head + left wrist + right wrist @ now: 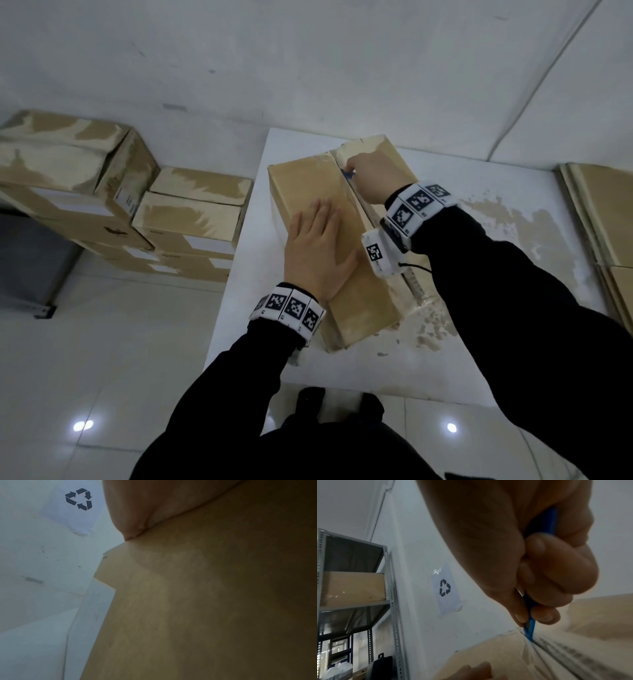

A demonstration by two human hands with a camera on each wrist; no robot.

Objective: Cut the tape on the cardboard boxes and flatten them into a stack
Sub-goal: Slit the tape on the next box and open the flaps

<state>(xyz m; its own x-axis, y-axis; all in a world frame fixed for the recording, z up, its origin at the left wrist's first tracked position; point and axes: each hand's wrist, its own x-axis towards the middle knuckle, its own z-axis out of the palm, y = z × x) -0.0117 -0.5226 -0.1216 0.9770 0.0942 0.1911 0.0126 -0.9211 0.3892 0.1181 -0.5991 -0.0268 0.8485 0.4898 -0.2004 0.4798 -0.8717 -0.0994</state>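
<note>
Head view, going left to right: a pile of taped boxes [113, 202] sits on the floor at far left, then the white table [239, 308] with the box [342, 240] being worked on lying across it, and a flat stack [603, 219] of cardboard at the right edge.

The left hand [317, 253] lies palm down on the box's left flap, fingers straight and slightly spread, just pinning it. The right hand [375, 178] is over the centre seam towards the far end, fingers curled tight around a blue cutter [529, 631] whose tip sits in the seam.

Handling guess: the box looks light and probably empty. It's stiff on the panels but soft along the flaps, and the glossy tape looks slippery. I'd press flat on a flap beside the seam, well clear of the blade, and when it's time to flatten it, grab it by opposite corners.

Hard to tell: the blade itself is hidden in the seam, so I can't say how much tape is left uncut. The left wrist view is mostly dim cardboard and palm. The right hand covers the cutter in the head view.
</note>
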